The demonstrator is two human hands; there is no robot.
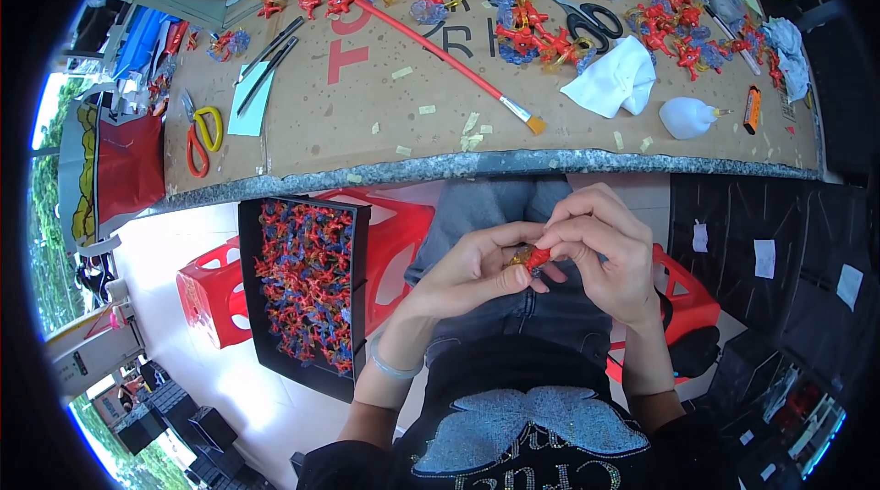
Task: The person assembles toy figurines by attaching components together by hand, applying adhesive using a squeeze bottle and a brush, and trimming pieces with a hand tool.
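Over my lap, in front of the table edge, both hands meet at a small red plastic figure (539, 258) with a translucent yellow part. My left hand (477, 272) is curled around its yellow side, thumb and fingers pressed on it. My right hand (600, 247) pinches the red part from the other side with thumb and fingertips. Much of the figure is hidden by my fingers. Many similar red, blue and yellow figures (532, 36) lie spread over the far part of the cardboard-covered table (321, 123).
On the table are a red-handled brush (449, 59), black scissors (591, 21), red-yellow scissors (200, 134), tweezers (268, 76), a white cloth (612, 77), a squeeze bottle (689, 117) and an orange-black lighter (753, 110). A black tray (360, 288) full of figures rests on red stools (209, 293) at my left.
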